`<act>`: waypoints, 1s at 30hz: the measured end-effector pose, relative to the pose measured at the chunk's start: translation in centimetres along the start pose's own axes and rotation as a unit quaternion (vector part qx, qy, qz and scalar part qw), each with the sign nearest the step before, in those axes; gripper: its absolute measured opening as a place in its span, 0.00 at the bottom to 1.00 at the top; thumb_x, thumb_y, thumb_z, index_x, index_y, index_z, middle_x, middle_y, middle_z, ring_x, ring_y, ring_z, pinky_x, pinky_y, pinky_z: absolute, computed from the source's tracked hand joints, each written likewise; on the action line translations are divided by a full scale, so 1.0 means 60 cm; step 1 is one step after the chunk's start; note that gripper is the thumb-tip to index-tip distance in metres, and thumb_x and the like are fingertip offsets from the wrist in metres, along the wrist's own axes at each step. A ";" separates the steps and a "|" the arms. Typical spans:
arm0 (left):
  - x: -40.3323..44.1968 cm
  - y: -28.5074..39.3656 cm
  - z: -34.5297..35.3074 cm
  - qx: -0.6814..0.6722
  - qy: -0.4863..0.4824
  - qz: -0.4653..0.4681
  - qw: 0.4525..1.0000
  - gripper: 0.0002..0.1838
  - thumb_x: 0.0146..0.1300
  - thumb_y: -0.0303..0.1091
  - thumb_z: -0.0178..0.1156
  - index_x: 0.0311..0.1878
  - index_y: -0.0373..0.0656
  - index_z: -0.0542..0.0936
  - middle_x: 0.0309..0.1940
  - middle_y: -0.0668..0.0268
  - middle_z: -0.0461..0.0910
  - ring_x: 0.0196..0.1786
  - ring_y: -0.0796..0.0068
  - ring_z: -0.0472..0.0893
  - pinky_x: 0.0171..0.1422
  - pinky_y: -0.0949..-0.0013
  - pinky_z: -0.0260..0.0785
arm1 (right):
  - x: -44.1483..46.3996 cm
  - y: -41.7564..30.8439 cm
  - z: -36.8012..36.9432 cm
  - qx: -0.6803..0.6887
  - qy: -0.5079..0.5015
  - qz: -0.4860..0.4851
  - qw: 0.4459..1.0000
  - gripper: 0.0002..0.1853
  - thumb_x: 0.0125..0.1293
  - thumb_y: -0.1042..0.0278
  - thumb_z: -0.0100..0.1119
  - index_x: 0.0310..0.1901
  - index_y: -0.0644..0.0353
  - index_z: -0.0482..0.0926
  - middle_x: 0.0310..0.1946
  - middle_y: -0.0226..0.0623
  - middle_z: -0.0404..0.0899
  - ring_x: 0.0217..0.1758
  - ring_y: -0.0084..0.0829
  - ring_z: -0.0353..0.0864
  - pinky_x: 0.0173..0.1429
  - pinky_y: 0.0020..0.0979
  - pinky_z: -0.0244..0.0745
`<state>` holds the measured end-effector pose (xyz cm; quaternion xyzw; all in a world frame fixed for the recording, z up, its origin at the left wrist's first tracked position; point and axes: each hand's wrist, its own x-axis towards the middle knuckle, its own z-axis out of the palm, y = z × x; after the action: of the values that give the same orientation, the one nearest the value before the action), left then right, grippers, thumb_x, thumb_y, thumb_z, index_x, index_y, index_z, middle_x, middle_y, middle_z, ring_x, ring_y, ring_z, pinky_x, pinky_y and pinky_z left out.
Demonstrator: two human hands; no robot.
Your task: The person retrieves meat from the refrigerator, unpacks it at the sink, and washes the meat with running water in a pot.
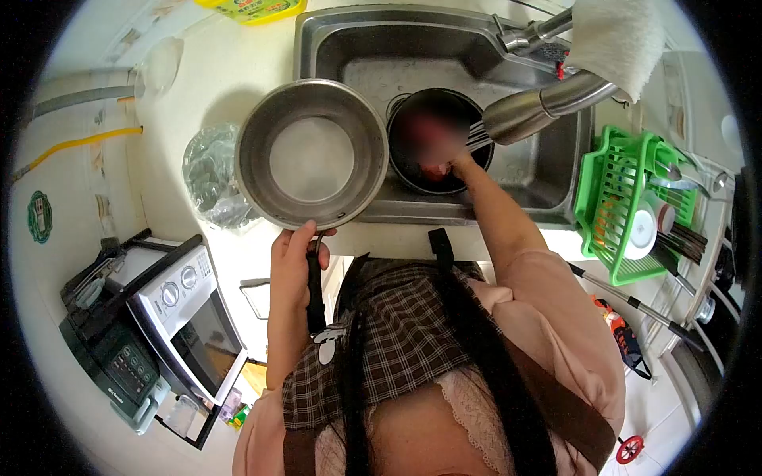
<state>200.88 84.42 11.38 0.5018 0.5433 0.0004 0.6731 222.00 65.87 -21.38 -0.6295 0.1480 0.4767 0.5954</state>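
My left hand (295, 258) is wrapped round the black handle of a metal pan (311, 151), which is held level above the counter and the sink's left edge. The pan looks empty inside. My right hand (454, 161) reaches into a dark pot (432, 181) in the steel sink (361, 59). Something reddish lies at my right hand, but that part is blurred and its shape is unclear. Water streams from the faucet (528, 115) into the pot beside my right hand, whose fingers are hidden by the blur.
A green dish rack (607, 202) with bowls and chopsticks stands right of the sink. Left of the pan is a clear plastic bag (214, 178). A white cloth (615, 44) hangs over the faucet. A white oven (186, 301) stands at the lower left.
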 end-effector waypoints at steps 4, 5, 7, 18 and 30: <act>0.002 -0.005 -0.002 -0.006 -0.002 0.005 1.000 0.15 0.61 0.39 0.50 0.37 0.33 0.73 0.30 0.60 0.78 0.17 0.80 0.66 0.21 0.76 0.57 | -0.007 0.003 -0.001 0.043 -0.015 0.009 0.999 0.18 0.66 0.59 0.44 0.55 0.56 0.68 0.49 0.38 0.73 0.50 0.33 0.72 0.51 0.33 0.69; 0.002 -0.006 -0.003 -0.004 -0.004 0.006 1.000 0.15 0.61 0.39 0.50 0.37 0.33 0.73 0.30 0.60 0.78 0.17 0.80 0.66 0.21 0.77 0.57 | -0.006 0.003 0.000 0.048 -0.015 0.007 0.999 0.19 0.66 0.58 0.43 0.55 0.56 0.68 0.49 0.38 0.73 0.50 0.33 0.73 0.51 0.33 0.70; 0.002 -0.006 -0.003 -0.002 -0.006 0.007 1.000 0.15 0.61 0.39 0.50 0.37 0.34 0.73 0.31 0.60 0.78 0.17 0.80 0.66 0.21 0.77 0.57 | 0.000 0.001 0.003 0.062 -0.013 -0.001 0.998 0.19 0.66 0.58 0.43 0.55 0.56 0.68 0.48 0.38 0.73 0.49 0.33 0.73 0.50 0.33 0.70; 0.001 -0.010 0.003 -0.020 -0.009 0.001 1.000 0.14 0.61 0.38 0.50 0.37 0.34 0.73 0.30 0.60 0.78 0.17 0.80 0.66 0.21 0.77 0.56 | 0.002 -0.007 0.011 0.112 -0.028 -0.033 0.993 0.20 0.68 0.57 0.40 0.57 0.55 0.66 0.47 0.38 0.75 0.47 0.33 0.75 0.47 0.33 0.72; -0.007 -0.004 0.017 -0.032 -0.008 0.002 0.999 0.14 0.60 0.38 0.51 0.39 0.33 0.72 0.30 0.58 0.77 0.17 0.80 0.65 0.22 0.78 0.56 | 0.058 0.036 -0.010 -0.620 -0.002 -0.316 0.718 0.41 0.59 0.37 0.44 0.67 0.53 0.46 0.68 0.39 0.43 0.70 0.39 0.44 0.71 0.36 0.40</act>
<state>201.32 83.38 11.46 0.4816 0.5364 0.0151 0.6929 222.38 66.12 -25.49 -0.8671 -0.3893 0.2475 0.1878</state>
